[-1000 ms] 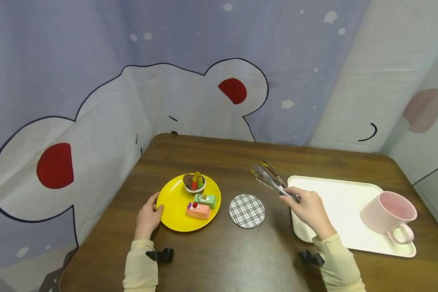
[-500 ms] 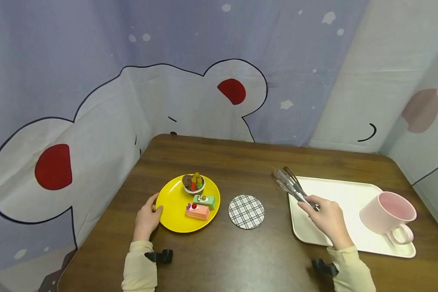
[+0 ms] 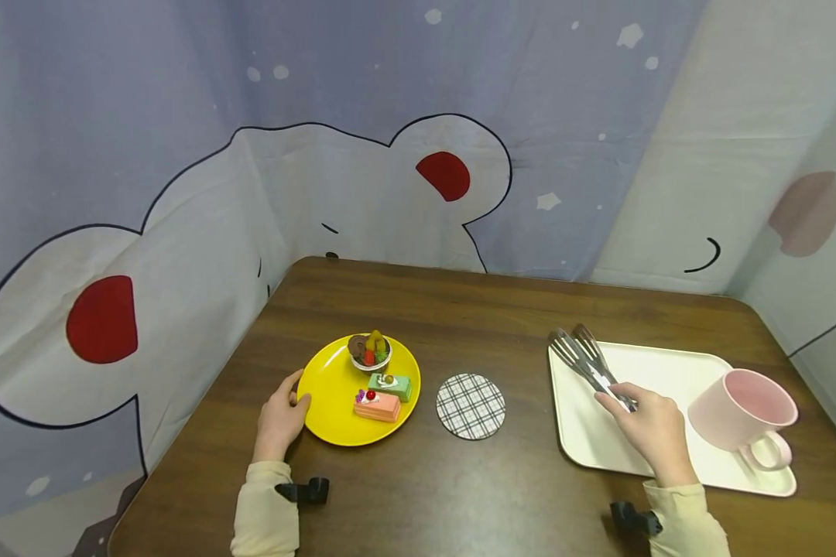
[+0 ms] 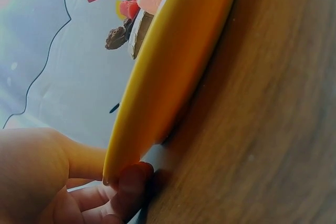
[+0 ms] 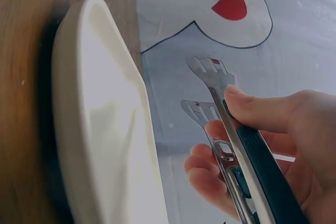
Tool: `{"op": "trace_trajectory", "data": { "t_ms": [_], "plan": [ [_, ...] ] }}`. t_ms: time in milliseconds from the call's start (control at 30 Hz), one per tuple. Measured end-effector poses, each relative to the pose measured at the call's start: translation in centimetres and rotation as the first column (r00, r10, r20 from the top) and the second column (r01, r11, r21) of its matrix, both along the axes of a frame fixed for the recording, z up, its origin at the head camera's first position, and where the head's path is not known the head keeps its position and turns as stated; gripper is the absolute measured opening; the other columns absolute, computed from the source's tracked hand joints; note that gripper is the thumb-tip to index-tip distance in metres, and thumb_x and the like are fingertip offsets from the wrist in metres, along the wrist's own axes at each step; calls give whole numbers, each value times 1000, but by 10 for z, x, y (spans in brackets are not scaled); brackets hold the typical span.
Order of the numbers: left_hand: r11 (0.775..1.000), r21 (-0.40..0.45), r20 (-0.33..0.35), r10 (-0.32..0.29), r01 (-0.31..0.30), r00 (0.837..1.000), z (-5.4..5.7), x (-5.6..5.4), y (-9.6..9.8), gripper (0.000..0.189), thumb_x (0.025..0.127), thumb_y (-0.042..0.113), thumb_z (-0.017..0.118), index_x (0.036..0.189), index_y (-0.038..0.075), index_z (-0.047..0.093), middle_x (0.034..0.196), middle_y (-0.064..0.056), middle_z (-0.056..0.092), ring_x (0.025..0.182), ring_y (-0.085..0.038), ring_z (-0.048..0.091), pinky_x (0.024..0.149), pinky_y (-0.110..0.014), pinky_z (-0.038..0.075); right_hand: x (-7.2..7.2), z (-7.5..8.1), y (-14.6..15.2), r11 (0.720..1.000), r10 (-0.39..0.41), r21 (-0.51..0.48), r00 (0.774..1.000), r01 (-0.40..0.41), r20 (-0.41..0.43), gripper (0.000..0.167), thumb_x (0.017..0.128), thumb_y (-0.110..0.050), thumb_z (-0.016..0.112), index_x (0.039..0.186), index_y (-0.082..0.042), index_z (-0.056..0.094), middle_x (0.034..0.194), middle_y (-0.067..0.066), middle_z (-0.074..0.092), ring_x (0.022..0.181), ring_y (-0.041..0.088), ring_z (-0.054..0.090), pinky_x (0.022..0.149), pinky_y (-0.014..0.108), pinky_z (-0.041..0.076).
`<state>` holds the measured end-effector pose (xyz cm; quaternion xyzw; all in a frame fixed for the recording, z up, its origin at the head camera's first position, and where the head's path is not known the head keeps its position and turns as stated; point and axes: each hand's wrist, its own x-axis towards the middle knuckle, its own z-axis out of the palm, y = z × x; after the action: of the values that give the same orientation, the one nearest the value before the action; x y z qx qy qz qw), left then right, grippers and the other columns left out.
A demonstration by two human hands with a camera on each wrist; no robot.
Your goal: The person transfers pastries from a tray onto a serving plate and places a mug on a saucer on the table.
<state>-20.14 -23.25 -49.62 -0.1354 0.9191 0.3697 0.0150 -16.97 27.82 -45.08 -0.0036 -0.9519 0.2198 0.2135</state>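
My right hand (image 3: 651, 433) grips a pair of metal tongs (image 3: 584, 357) above the left part of a white tray (image 3: 641, 352). In the right wrist view, the tongs (image 5: 210, 85) show slotted ends and dark green handle grips, with thumb and fingers on opposite arms and the ends apart. My left hand (image 3: 281, 418) pinches the left rim of a yellow plate (image 3: 327, 418). The left wrist view has the thumb on one side of the plate's edge (image 4: 152, 87) and fingers beneath. On the plate sit a pink cake slice (image 3: 378, 407), a green one (image 3: 399, 385) and a fruit-topped cup dessert (image 3: 371, 353).
Between plate and tray lies a round plaid coaster (image 3: 470, 406). A pink mug (image 3: 738, 414) stands at the tray's right end, its handle toward the front right. The wooden table (image 3: 453, 495) ends at a patterned curtain (image 3: 362, 70) behind.
My right hand has carried the tongs to the right, from beside the tray to above it. The left hand stays at the plate's rim, and the plate has hardly moved.
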Motion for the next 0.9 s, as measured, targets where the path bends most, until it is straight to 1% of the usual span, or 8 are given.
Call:
{"op": "trace_trajectory", "data": {
  "t_ms": [167,300,400,467,633,733,900],
  "plan": [
    [1000,0,2,0,0,1000,1,0,1,52,98,17,49,148,7,37,79,-6,45,65,-19,41,66,-32,31,7,-2,8,1000,-13,-5,1000,13,28,25,77,-26,77,91,-5,76,85,24,71,67,42,63,54,43,41],
    [1000,1,4,-4,4,1000,2,0,1,52,99,17,49,148,6,37,81,-8,46,66,-20,42,66,-32,32,12,-5,14,1000,-26,-7,999,26,45,26,78,-27,77,91,-5,76,83,25,70,66,39,62,53,39,40],
    [1000,5,5,-7,7,1000,3,1,0,52,99,17,49,148,6,36,81,-8,47,66,-20,42,66,-32,32,15,-7,19,999,-45,-8,997,46,64,27,79,-28,75,92,-4,75,87,27,70,70,42,63,53,38,39],
    [1000,3,4,-8,8,1000,3,2,0,52,98,16,49,148,6,36,81,-8,47,66,-20,42,65,-32,32,17,-9,22,998,-60,-8,996,61,65,28,80,-27,75,93,-4,75,90,28,70,75,46,64,54,40,40],
    [1000,1,2,-6,6,1000,1,1,0,52,98,16,49,147,5,37,82,-9,48,67,-20,42,65,-31,32,22,-12,25,996,-87,-20,994,88,66,27,79,-27,75,94,-4,75,88,27,70,75,48,64,56,42,41],
    [1000,2,-1,-7,7,1000,1,1,0,52,98,17,49,147,5,37,81,-9,47,67,-20,43,65,-31,32,24,-14,26,994,-107,-25,991,109,82,29,78,-28,75,95,-5,75,88,27,70,75,47,64,56,41,42],
    [1000,7,4,-8,8,1000,3,1,1,52,98,17,49,147,5,36,82,-9,48,67,-20,43,65,-31,32,25,-17,28,988,-145,-30,982,150,118,32,78,-28,76,96,-2,74,87,27,69,75,48,62,55,42,41]
  ]
}}
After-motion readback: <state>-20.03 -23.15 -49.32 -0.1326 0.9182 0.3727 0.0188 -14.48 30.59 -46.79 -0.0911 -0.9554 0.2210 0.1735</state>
